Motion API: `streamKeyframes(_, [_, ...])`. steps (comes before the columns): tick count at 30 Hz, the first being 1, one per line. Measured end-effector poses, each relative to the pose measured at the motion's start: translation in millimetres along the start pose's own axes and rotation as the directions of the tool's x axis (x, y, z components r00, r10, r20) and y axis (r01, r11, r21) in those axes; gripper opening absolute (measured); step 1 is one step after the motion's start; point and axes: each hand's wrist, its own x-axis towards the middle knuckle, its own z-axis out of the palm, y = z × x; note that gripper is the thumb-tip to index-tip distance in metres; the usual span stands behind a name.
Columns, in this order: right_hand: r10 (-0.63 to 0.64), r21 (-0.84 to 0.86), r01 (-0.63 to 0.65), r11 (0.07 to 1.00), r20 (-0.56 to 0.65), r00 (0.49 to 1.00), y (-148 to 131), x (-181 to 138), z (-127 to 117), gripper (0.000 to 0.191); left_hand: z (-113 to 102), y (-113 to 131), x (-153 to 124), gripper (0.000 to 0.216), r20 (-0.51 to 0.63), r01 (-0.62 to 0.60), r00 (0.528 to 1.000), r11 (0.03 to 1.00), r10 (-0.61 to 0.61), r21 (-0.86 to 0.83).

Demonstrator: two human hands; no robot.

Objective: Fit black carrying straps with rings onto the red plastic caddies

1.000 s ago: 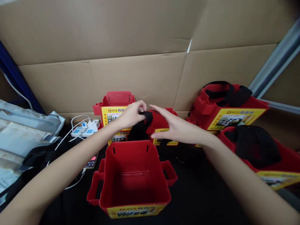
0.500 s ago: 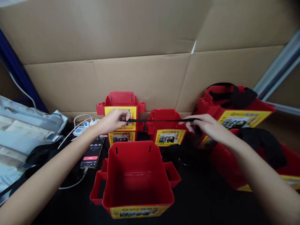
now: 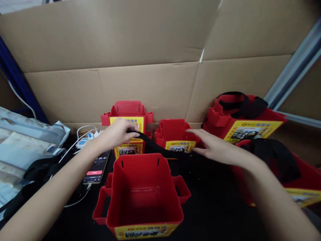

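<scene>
My left hand [image 3: 117,133] pinches one end of a black strap [image 3: 155,147] above the far rim of an empty red plastic bin [image 3: 142,190]. The strap sags down to the right, behind that bin. My right hand [image 3: 213,147] hovers over the strap's other part with its fingers stretched out and flat; I cannot tell whether it touches the strap.
Stacked red bins [image 3: 129,125] and a smaller red bin [image 3: 174,135] stand at the cardboard wall [image 3: 150,67]. More red bins with black straps [image 3: 247,117] fill the right. A phone [image 3: 96,164], a power strip [image 3: 86,139] and grey bags [image 3: 25,140] lie at the left.
The strap was pulled taut between both hands half a second ago; now it hangs slack. My right hand has opened and dropped a little lower.
</scene>
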Motion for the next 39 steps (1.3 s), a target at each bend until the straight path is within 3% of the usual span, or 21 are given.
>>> streamKeyframes(2, [-0.068,0.089,0.071,0.993,-0.043,0.997,-49,8,9,0.065,14,14,13,0.01,0.028,-0.071,0.997,0.997,0.07,0.027])
streamKeyframes(4, [-0.139,0.219,0.146,0.965,-0.047,0.989,-83,19,17,0.05,21,24,22,0.007,0.008,-0.106,0.994,0.994,0.106,0.037])
streamKeyframes(5, [-0.116,0.267,0.119,0.956,-0.027,0.993,-89,24,19,0.038,22,26,24,0.006,-0.017,-0.106,0.994,0.994,0.107,0.032])
streamKeyframes(7, [-0.071,0.321,0.048,0.946,0.061,0.996,-82,29,19,0.027,16,22,19,0.008,-0.044,-0.082,0.996,0.997,0.082,0.017])
streamKeyframes(10, [-0.012,0.313,-0.054,0.948,0.204,0.979,-48,26,14,0.026,8,9,6,0.021,0.011,-0.019,1.0,1.0,0.019,-0.009])
streamKeyframes(14, [-0.117,0.351,0.078,0.933,0.092,0.989,-44,24,19,0.039,23,13,5,0.02,0.061,-0.051,0.997,0.998,0.053,-0.025])
streamKeyframes(17, [-0.262,0.553,0.177,0.814,0.078,0.962,-62,30,28,0.037,39,29,14,0.009,-0.003,-0.121,0.993,0.991,0.121,-0.056])
streamKeyframes(21, [-0.268,0.729,0.055,0.683,0.18,0.947,-52,37,41,0.035,40,37,7,0.012,-0.053,-0.016,0.999,0.982,0.006,-0.188])
streamKeyframes(24, [-0.284,0.776,-0.057,0.629,0.298,0.912,-27,36,52,0.036,35,31,-11,0.021,0.103,0.007,0.995,0.991,0.007,-0.133])
streamKeyframes(27, [-0.34,0.729,-0.091,0.678,0.421,0.841,-16,33,62,0.03,36,23,-25,0.022,0.333,-0.053,0.941,0.998,0.057,-0.019])
streamKeyframes(29, [-0.371,0.683,-0.058,0.728,0.464,0.804,-18,32,66,0.029,38,21,-28,0.024,0.369,-0.053,0.929,0.998,0.04,0.024])
streamKeyframes(33, [-0.461,0.675,0.068,0.735,0.423,0.78,-26,34,68,0.027,41,20,-26,0.023,0.377,-0.056,0.925,0.998,0.044,0.02])
streamKeyframes(39, [-0.489,0.735,0.127,0.666,0.302,0.818,-26,37,71,0.019,41,20,-25,0.025,0.394,-0.035,0.919,0.999,0.026,0.015])
